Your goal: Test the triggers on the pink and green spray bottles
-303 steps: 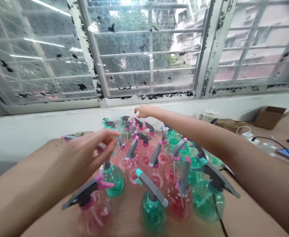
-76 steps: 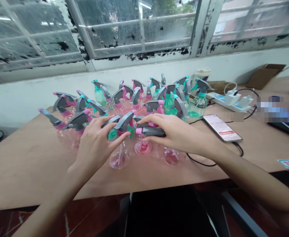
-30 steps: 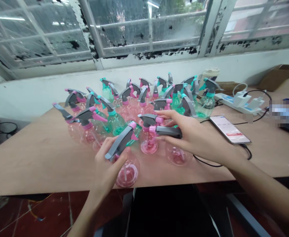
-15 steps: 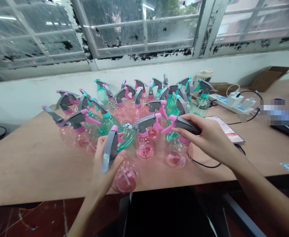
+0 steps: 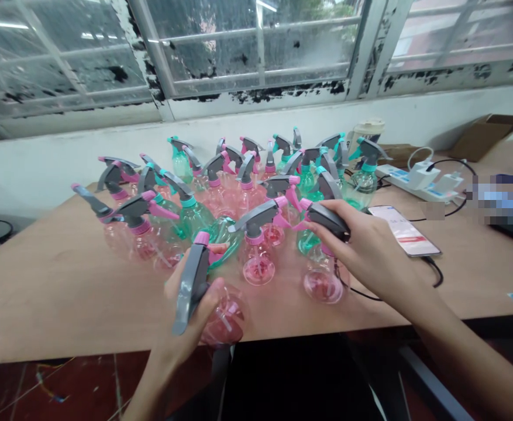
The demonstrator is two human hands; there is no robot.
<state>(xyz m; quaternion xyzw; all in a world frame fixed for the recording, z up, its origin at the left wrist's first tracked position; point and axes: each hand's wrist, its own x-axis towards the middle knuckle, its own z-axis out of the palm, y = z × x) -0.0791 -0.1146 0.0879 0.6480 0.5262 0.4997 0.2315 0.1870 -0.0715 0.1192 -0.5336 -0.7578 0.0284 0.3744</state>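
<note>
My left hand (image 5: 193, 310) is closed round the neck of a pink spray bottle (image 5: 226, 320) with a grey and pink trigger head, at the table's front edge. My right hand (image 5: 358, 237) grips the grey head of another pink spray bottle (image 5: 323, 285), its fingers wrapped over the top and its pink nozzle turned left. Between the two hands a third pink spray bottle (image 5: 258, 266) stands upright, touched by neither. A green bottle (image 5: 224, 237) lies tilted behind my left hand.
Many pink and green spray bottles (image 5: 190, 219) crowd the table (image 5: 54, 280) towards the windowed wall. At right are a phone (image 5: 408, 231), a white power strip (image 5: 418, 184) with plugs and cables, a cup (image 5: 365, 137) and an open cardboard box (image 5: 484, 137).
The bottle in my right hand has shifted slightly right and its base has moved. My left hand and its bottle have sunk a little lower, the bottle's head tilting nearer me.
</note>
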